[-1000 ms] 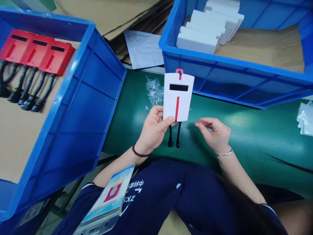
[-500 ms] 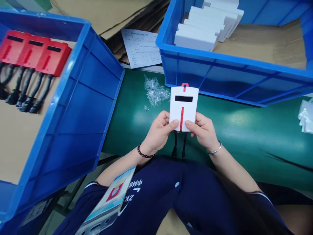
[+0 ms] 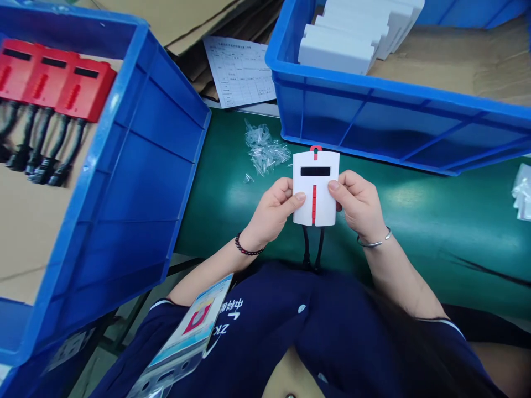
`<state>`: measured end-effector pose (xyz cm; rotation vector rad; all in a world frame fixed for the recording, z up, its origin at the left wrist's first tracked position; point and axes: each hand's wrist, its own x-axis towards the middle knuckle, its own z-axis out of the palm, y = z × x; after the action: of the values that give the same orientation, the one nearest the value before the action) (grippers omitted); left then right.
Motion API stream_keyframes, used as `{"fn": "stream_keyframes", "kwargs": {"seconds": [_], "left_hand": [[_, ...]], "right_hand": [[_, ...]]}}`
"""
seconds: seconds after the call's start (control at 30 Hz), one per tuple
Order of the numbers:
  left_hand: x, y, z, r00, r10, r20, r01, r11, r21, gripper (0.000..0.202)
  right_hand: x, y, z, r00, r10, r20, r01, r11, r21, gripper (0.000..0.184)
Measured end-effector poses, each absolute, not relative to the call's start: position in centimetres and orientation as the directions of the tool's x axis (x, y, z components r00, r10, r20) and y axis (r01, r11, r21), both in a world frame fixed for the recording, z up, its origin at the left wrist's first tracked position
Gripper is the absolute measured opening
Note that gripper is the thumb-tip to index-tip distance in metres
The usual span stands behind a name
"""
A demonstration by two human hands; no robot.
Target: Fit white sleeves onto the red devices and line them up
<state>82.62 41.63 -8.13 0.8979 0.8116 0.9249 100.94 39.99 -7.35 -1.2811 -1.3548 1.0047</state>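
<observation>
Between my two hands is a white electronic device (image 3: pixel 324 204) with a dark display window, a red strip down its front and a red hanging loop on top. Two black cables (image 3: pixel 306 246) hang from its bottom edge. My left hand (image 3: pixel 276 207) grips the left side, thumb on the front face. Higher up on the right side, my right hand (image 3: pixel 357 202) holds it, thumb beside the window. The fingers behind the device are mostly hidden. Left of it on the green table lies a pile of small clear plastic pieces (image 3: pixel 265 149).
A blue crate (image 3: pixel 166 160) at the left holds red devices (image 3: pixel 85 88) with black cables. Another blue crate (image 3: pixel 373 121) at the back right holds several white housings (image 3: pixel 336 52). A printed sheet (image 3: pixel 240 72) lies between them. Clear plastic bags (image 3: pixel 523 190) lie at the right edge.
My right hand has shifted up along the device's right side, its thumb now near the display window. The device sits slightly farther right in view.
</observation>
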Motion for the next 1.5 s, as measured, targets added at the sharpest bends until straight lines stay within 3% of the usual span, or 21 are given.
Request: {"fn": "stream_keyframes", "kwargs": {"seconds": [0.07,0.17,0.27,0.43,0.57,0.73,1.1,1.17,1.2,1.27,1.3,1.33,1.4,1.5], "left_hand": [[82.8,41.9,-8.8,0.420,0.873,-0.247,-0.373,0.414,0.830,0.044],[83.1,42.3,-9.6,0.497,0.819,-0.288,-0.465,0.531,0.708,0.043],[83.2,42.3,-9.9,0.575,0.772,-0.271,-0.478,0.586,0.655,0.035],[83.4,41.9,-9.5,0.580,0.743,-0.335,-0.474,0.642,0.602,0.030],[83.4,41.5,-8.7,0.434,0.816,-0.383,-0.432,0.561,0.706,0.036],[82.9,41.0,-7.2,0.386,0.881,-0.273,-0.319,0.405,0.857,0.042],[83.3,41.0,-7.0,0.400,0.875,-0.273,-0.272,0.398,0.876,0.047],[83.5,41.1,-7.0,0.312,0.920,-0.238,-0.291,0.331,0.898,0.046],[83.6,41.2,-7.0,0.248,0.948,-0.200,-0.303,0.272,0.913,0.046],[83.7,41.3,-6.9,0.132,0.986,-0.099,-0.289,0.134,0.948,0.045],[83.8,41.3,-6.8,0.108,0.993,-0.040,-0.254,0.066,0.965,0.042],[83.8,41.3,-6.7,0.119,0.993,0.025,-0.195,-0.001,0.981,0.037],[83.9,41.1,-6.6,0.209,0.965,0.160,-0.039,-0.155,0.987,0.031],[84.0,40.8,-6.8,0.318,0.891,0.323,0.103,-0.372,0.923,0.024]], "right_hand": [[100.2,39.8,-6.5,0.064,0.970,0.236,0.327,0.203,-0.923,0.042],[98.8,39.2,-5.5,-0.042,0.932,0.361,0.434,0.342,-0.833,0.033],[98.1,38.6,-5.3,-0.112,0.928,0.355,0.412,0.368,-0.834,0.033],[98.6,38.5,-5.8,0.011,0.944,0.329,0.350,0.305,-0.886,0.020],[100.0,39.8,-6.4,0.111,0.960,0.258,0.231,0.228,-0.946,0.030],[101.5,41.9,-7.7,0.110,0.989,0.098,0.065,0.092,-0.994,0.045],[101.7,43.0,-9.2,0.150,0.989,0.013,-0.028,0.017,-0.999,0.042],[101.1,41.9,-9.4,0.080,0.996,-0.029,-0.070,-0.024,-0.997,0.036],[100.6,41.2,-9.6,0.019,0.999,-0.042,-0.079,-0.040,-0.996,0.043],[99.4,39.4,-9.8,-0.085,0.995,-0.046,-0.062,-0.051,-0.997,0.080],[98.7,38.6,-9.9,-0.100,0.994,-0.050,-0.053,-0.056,-0.997,0.086],[98.2,38.0,-10.0,-0.093,0.993,-0.071,-0.065,-0.077,-0.995,0.077],[97.7,37.3,-10.0,-0.115,0.979,-0.166,-0.175,-0.184,-0.967,0.039],[98.5,37.4,-9.6,-0.313,0.911,-0.267,-0.408,-0.383,-0.829,0.048]]}}
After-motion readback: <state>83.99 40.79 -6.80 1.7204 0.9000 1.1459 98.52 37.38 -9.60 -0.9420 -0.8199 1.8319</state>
